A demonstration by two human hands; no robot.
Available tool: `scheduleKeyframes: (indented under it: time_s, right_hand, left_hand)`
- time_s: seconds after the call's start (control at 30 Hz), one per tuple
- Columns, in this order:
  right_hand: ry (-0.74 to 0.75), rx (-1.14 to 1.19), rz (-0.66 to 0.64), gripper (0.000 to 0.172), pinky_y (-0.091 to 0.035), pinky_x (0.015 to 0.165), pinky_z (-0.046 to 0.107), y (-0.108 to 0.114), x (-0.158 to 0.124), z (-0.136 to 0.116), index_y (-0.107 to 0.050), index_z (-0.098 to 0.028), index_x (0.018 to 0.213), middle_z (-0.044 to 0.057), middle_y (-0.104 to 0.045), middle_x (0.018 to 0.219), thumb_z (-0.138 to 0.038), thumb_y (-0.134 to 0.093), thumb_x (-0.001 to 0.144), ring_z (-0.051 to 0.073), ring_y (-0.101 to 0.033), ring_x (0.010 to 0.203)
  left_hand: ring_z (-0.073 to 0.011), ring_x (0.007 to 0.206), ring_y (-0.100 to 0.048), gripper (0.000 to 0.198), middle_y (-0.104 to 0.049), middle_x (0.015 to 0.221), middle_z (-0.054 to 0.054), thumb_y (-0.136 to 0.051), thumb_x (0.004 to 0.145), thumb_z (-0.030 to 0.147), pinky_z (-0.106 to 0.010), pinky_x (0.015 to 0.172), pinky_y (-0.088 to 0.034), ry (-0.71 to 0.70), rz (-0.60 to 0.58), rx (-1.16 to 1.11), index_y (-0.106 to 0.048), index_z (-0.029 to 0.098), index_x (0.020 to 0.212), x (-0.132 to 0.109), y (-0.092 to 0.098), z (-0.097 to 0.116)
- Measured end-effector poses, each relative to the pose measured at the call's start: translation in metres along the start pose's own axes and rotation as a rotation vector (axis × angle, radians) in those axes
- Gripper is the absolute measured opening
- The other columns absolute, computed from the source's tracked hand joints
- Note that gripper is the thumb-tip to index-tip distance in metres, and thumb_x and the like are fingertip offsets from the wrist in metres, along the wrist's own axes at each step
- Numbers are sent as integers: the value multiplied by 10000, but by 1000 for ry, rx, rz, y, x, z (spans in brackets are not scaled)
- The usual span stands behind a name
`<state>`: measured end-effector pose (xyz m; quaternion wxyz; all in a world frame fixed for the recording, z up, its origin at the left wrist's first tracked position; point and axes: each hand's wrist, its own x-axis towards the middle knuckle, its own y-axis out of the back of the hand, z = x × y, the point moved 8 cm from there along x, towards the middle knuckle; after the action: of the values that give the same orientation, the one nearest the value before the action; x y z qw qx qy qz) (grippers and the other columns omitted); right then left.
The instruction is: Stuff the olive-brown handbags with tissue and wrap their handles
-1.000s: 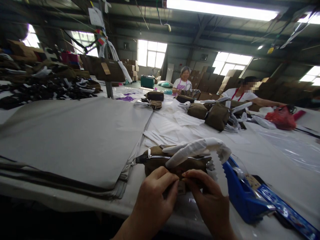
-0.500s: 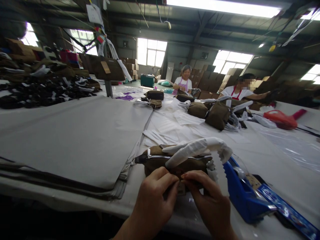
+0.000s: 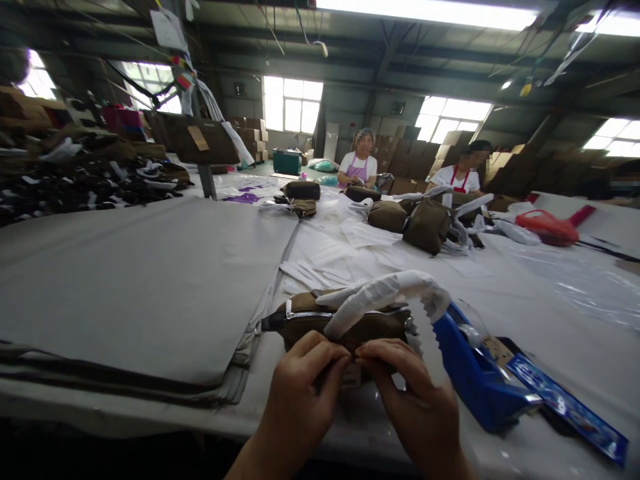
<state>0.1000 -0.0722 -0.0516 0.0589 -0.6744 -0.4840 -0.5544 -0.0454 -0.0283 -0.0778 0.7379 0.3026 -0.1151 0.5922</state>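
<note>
The brown bag (image 3: 373, 328) sits on the white table (image 3: 495, 300) at your twelve o'clock. At its near side your left hand (image 3: 304, 381) and right hand (image 3: 417, 383) are pinched closed; I cannot tell on what. A blue dispenser (image 3: 470, 377) rests at the bag's four o'clock, grey sheets (image 3: 135, 287) at nine.

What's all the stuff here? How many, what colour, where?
bag: 1, brown, at hands
handle wrap: 1, white, on bag
tag: 1, pale, below fingertips
tape dispenser: 1, blue, right of bag
strip: 1, blue, beside dispenser
sheet stack: 1, grey, left
table: 1, white, under bag
other bags: several, brown, farther back
plastic bag: 1, red, right
heap: 1, mostly dark, far left
cartons: many, brown, at back
windows: 5, white, at back
lights: at least 2, white, overhead
people: at least 2, white tops, across table
left hand: 1, bare, at bag
right hand: 1, bare, at bag
</note>
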Motion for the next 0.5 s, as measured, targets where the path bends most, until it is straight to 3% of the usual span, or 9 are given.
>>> scheduleKeyframes:
  time_s: [0.5]
  right_hand:
    - [-72, 68, -9, 193, -579, 801, 194, -10, -7, 8, -691, -219, 970, -15, -756, 877, -50, -658, 884, 124, -717, 841]
  left_hand:
    - [-137, 776, -612, 149, -608, 814, -15, -571, 940, 126, -239, 680, -454, -15, -14, 67, -688, 201, 889, 0, -5, 0]
